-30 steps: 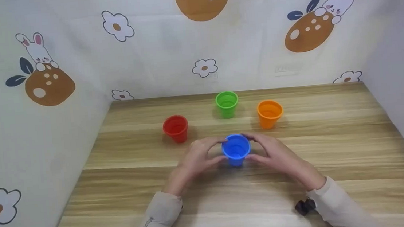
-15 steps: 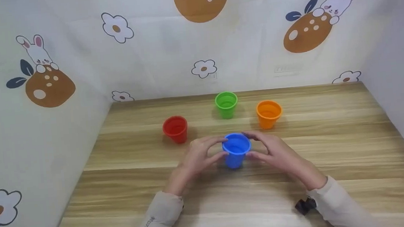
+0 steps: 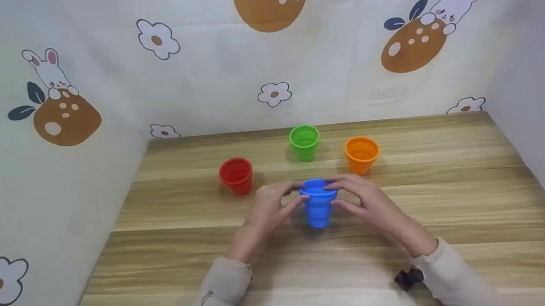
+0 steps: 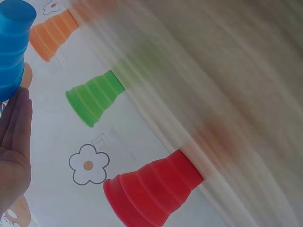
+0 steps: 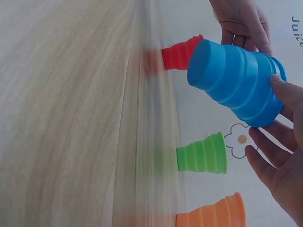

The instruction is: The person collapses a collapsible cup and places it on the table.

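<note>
Between my two hands, a blue ribbed cup (image 3: pixel 319 212) hangs a little above the table, its rim tipped away and its ringed side showing in the head view. My left hand (image 3: pixel 273 206) pinches the rim from the left with thumb and fingers. On the other side my right hand (image 3: pixel 369 199) holds it, thumb on the near wall and fingers at the far rim. The right wrist view shows the blue cup (image 5: pixel 234 80) raised off the wood, base toward the table. In the left wrist view only part of the cup (image 4: pixel 14 47) shows.
Farther back, a red cup (image 3: pixel 236 176) stands at left, a green cup (image 3: pixel 305 143) at the centre and an orange cup (image 3: pixel 362 155) at right, all upright. Behind the wooden table (image 3: pixel 163 261) rises a patterned wall (image 3: pixel 216 69). A small black object (image 3: pixel 408 278) is by the right sleeve.
The blue cup has risen slightly and tipped, so its outer side faces the head camera more and its inside shows less. Both hands have shifted their fingers with it. The other cups stand unmoved.
</note>
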A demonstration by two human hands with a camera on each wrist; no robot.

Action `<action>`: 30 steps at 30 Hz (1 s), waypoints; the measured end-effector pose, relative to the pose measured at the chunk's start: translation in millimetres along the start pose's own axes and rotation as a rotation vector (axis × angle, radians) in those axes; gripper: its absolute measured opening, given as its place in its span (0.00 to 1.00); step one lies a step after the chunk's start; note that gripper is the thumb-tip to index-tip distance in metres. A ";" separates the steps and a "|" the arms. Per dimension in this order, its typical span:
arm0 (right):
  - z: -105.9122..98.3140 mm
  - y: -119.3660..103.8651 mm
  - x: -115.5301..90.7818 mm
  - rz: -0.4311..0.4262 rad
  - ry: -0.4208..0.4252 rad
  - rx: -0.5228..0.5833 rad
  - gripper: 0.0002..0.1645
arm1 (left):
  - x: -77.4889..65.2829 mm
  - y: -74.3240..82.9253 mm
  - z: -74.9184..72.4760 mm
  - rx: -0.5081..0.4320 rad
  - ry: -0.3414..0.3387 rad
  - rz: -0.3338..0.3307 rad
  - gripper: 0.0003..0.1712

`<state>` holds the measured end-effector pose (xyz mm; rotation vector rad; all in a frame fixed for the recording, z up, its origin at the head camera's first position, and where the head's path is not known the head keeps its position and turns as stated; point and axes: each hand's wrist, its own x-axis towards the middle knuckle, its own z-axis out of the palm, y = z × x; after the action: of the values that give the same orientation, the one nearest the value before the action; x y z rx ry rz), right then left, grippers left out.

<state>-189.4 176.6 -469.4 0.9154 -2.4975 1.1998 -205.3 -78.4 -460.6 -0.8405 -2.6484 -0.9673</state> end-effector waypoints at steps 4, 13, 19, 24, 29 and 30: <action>1.1 0.2 1.0 -0.021 0.031 0.006 0.18 | 1.9 2.3 0.3 -0.003 -0.006 -0.035 0.21; 0.4 1.1 2.2 -0.011 0.088 0.064 0.19 | 4.9 5.1 2.5 -0.049 -0.037 -0.119 0.22; -0.6 1.7 2.9 0.009 0.094 0.123 0.21 | 7.7 7.9 5.5 -0.063 -0.023 -0.140 0.22; -1.7 -0.9 4.9 0.055 0.084 0.212 0.18 | 10.3 8.7 7.9 -0.065 -0.001 -0.113 0.20; -3.4 -1.5 6.1 0.055 0.076 0.196 0.18 | 11.1 10.7 7.1 0.004 0.005 -0.042 0.20; -4.0 -1.2 6.2 0.054 0.074 0.188 0.18 | 10.9 11.6 6.4 0.022 -0.003 -0.025 0.21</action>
<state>-193.8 176.4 -463.3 0.8344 -2.3970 1.4779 -207.6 -62.2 -455.4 -0.8060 -2.6734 -0.9413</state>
